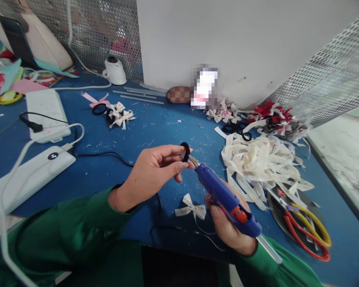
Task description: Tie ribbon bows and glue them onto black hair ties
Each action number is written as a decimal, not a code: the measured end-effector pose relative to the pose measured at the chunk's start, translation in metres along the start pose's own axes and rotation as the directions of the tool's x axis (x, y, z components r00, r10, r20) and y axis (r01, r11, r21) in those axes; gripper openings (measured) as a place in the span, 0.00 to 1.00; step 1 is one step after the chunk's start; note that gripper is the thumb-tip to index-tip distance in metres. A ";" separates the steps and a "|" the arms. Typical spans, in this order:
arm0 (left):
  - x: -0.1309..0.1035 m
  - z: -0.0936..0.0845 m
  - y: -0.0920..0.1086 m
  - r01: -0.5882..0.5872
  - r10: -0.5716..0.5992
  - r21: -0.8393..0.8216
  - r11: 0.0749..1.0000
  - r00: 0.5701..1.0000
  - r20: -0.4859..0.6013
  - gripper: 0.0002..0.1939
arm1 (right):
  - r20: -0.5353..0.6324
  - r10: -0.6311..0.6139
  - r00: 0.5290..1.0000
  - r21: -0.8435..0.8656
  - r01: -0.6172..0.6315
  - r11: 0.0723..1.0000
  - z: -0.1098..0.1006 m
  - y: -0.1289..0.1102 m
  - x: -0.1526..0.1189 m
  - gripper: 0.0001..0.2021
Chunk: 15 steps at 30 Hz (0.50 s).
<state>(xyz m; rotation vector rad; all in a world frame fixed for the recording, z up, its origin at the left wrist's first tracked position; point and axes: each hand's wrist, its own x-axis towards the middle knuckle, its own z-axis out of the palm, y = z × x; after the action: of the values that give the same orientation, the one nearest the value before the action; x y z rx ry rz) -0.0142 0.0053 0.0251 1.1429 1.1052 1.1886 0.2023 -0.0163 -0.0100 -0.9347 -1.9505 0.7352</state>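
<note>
Pinched between the thumb and fingers of my left hand (154,169) is a small black hair tie (186,151). My right hand (231,227) is closed around a blue glue gun (224,193) with an orange-red part near its back. A clear glue stick (269,248) pokes out of the gun's rear. The nozzle tip is right at the hair tie, touching or nearly so. On the blue table below, a white ribbon bow (190,208) with printed letters lies just left of my right hand.
To the right are a heap of cream ribbon (257,157) and scissors (306,231) with red and yellow handles. Finished-looking bows (119,115) lie back left, near loose glue sticks (140,95). White power strips (48,113) and cables occupy the left. A phone (204,87) leans on the wall.
</note>
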 end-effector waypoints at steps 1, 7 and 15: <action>0.000 0.000 0.000 0.000 0.000 0.000 1.000 1.000 0.000 0.17 | 0.000 -0.005 1.000 -0.005 0.005 1.000 0.000 0.000 0.000 0.03; 0.000 0.000 0.001 0.003 -0.003 0.001 1.000 1.000 -0.005 0.17 | 0.003 -0.030 1.000 -0.067 0.030 0.997 -0.001 -0.003 0.003 0.04; 0.000 0.000 0.000 0.006 -0.006 -0.004 1.000 1.000 -0.005 0.18 | 0.005 -0.031 1.000 -0.069 0.031 0.997 -0.002 -0.005 0.004 0.04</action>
<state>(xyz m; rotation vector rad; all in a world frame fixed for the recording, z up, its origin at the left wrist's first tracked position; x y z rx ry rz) -0.0140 0.0049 0.0256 1.1334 1.1091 1.1896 0.2010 -0.0149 -0.0034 -0.9425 -1.9999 0.6562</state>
